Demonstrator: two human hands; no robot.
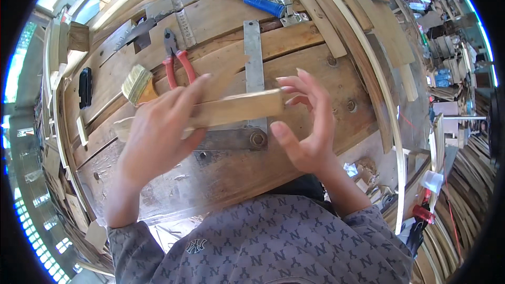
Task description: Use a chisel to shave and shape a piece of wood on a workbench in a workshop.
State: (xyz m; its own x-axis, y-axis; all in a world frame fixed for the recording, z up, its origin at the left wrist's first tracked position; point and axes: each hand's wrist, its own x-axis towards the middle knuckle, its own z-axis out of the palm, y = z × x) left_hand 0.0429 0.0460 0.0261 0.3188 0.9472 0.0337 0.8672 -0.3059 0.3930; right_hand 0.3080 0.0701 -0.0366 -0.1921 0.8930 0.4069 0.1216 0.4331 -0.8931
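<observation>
My left hand (163, 126) is closed around a short pale wooden bar (242, 104), held above the workbench and a little blurred. A thin wooden piece (229, 80) angles up behind the bar, also blurred; I cannot tell whether it is joined to it. By the bar's right end, my right hand (310, 121) has its fingers curved and apart, with nothing held in them. Below the bar lie a flat steel strip (253, 58) and a dark metal bar with a bolt (231, 139), forming a corner. Just beyond my left hand are red-handled pliers (176, 60) and a paintbrush (138, 85).
A blue-handled chisel (242, 0) lies at the far side beside metal hinges (289, 8). Long wooden strips (363, 68) run along the bench's right. A handsaw (139, 30) and a black tool (85, 88) rest at left. Stacked timber (463, 189) fills the right.
</observation>
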